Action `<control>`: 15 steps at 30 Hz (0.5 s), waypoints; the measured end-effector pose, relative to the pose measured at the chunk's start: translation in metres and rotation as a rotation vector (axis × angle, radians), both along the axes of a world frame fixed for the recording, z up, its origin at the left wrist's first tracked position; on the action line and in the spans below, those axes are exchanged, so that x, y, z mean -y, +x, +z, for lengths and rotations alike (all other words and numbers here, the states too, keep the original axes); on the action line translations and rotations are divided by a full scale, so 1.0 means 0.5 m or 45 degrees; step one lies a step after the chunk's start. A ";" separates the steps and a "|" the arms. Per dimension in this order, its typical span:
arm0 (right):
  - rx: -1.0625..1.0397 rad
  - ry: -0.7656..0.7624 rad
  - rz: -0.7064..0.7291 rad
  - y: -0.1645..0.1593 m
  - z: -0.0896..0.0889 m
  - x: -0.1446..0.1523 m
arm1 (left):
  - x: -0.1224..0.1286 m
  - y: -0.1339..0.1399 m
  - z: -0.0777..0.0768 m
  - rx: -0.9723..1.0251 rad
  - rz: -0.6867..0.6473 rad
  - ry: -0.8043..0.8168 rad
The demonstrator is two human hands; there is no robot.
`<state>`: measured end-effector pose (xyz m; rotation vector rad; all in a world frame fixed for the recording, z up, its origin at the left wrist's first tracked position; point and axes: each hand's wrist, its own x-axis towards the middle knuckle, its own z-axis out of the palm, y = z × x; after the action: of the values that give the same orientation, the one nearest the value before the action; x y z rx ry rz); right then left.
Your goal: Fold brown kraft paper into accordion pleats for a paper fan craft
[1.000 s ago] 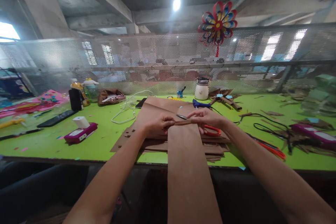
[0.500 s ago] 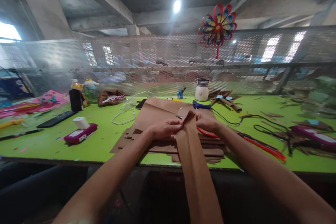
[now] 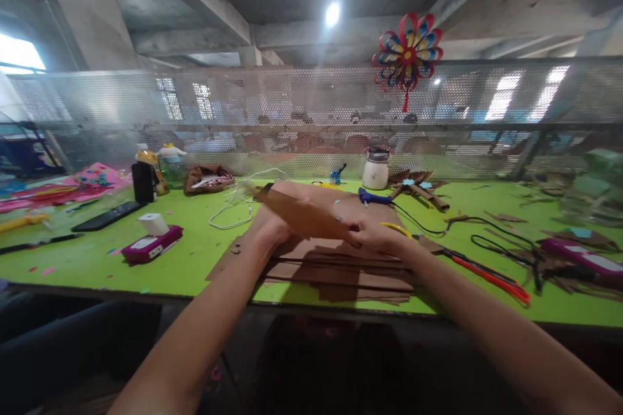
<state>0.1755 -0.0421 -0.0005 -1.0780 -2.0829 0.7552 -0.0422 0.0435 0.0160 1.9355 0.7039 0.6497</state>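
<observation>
A folded brown paper strip, blurred, slants between my hands above a stack of brown paper sheets. My right hand is closed on its right end, fingers pinched. Behind the strip's left part is my left hand, its fingers mostly hidden by the paper and smeared. A curved yellow handle-like piece shows beside my right hand; I cannot tell what tool it belongs to, or whether the hand holds it.
Right of the stack lie a blue glue gun with a black cord and a red-handled tool. A white jar stands behind. To the left are a purple box, a white cable and a black remote.
The brown strip, which hung down over the table's front edge, has swung up and left and lies across between my hands. My left hand has shifted left; my right hand has lowered slightly.
</observation>
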 end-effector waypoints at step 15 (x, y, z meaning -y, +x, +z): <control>0.421 0.377 -0.158 -0.028 -0.026 -0.005 | 0.019 0.030 -0.046 -0.291 -0.173 0.595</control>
<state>0.1617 -0.0398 -0.0134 -1.2100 -2.2829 0.2056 -0.0272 0.0338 -0.0069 2.4959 0.5860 0.5457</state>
